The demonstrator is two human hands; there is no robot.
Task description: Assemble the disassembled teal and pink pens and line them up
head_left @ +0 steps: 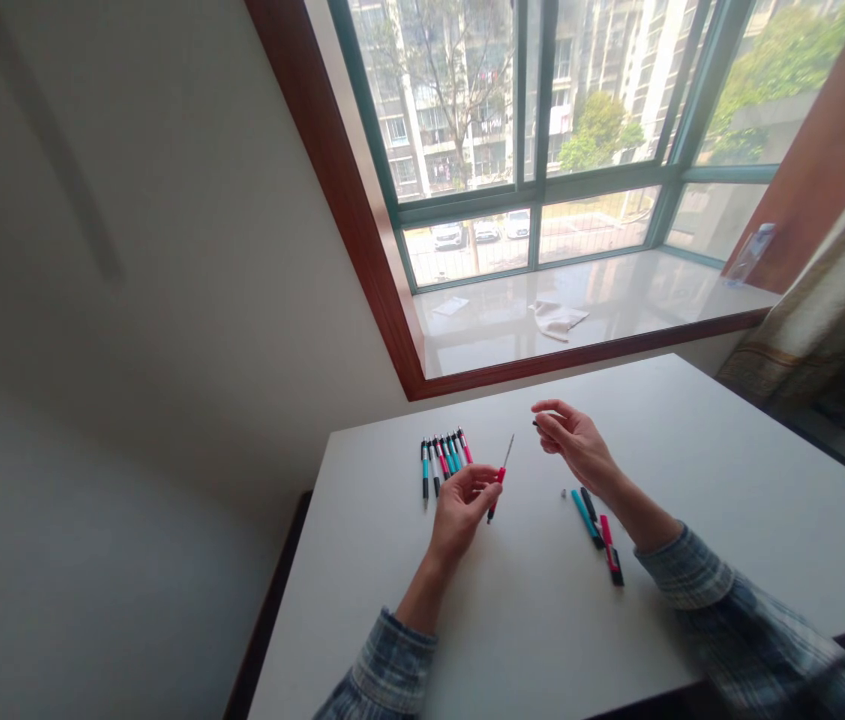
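Between the thumb and fingers of my left hand (459, 512) is a pink pen barrel (501, 477) with a black grip, held tilted over the table. A thin refill (510, 447) sticks out of its upper end. To the right and slightly higher, my right hand (573, 440) pinches a small dark piece (535, 423), apart from the pen; its exact kind is too small to make out. Below that hand lie a teal pen part (585, 516), a black part (588, 501), a pink pen part (606, 538) and a tiny grey piece (563, 494).
Several click pens (425, 475) in teal, white and pink lie in a row beyond my left hand, partly hidden by it. The white table (534, 620) meets the wall below a window sill (617, 300) with a cloth (557, 319) and a clear bottle (752, 255).
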